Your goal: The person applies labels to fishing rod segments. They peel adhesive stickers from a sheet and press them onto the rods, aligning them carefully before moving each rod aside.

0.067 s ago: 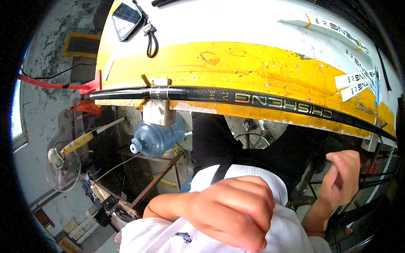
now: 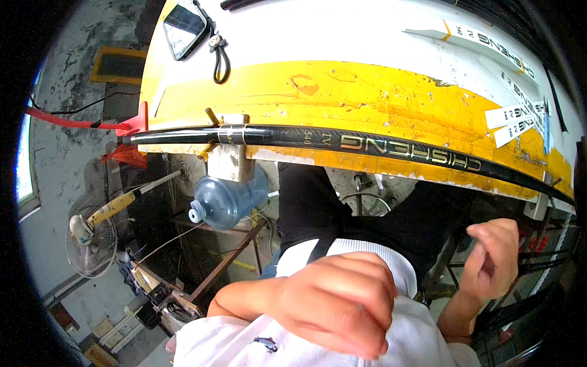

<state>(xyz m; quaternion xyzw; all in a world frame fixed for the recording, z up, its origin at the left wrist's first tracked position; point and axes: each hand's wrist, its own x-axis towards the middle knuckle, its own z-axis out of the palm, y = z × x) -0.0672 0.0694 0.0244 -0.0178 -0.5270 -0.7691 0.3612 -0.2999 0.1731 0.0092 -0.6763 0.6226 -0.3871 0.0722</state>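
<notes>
Both the left hand (image 2: 336, 303) and the right hand (image 2: 492, 260) are loosely curled; whether they grip anything, I cannot tell. The black fishing rod (image 2: 293, 136) lies along the near edge of the yellow-and-white table (image 2: 367, 92), where a knock might roll it off.

Bright light fills a window (image 2: 24, 165) at my far left, set in a grey wall (image 2: 52, 174), while a worn yellow-and-white workbench (image 2: 379, 92) stretches before me.
</notes>
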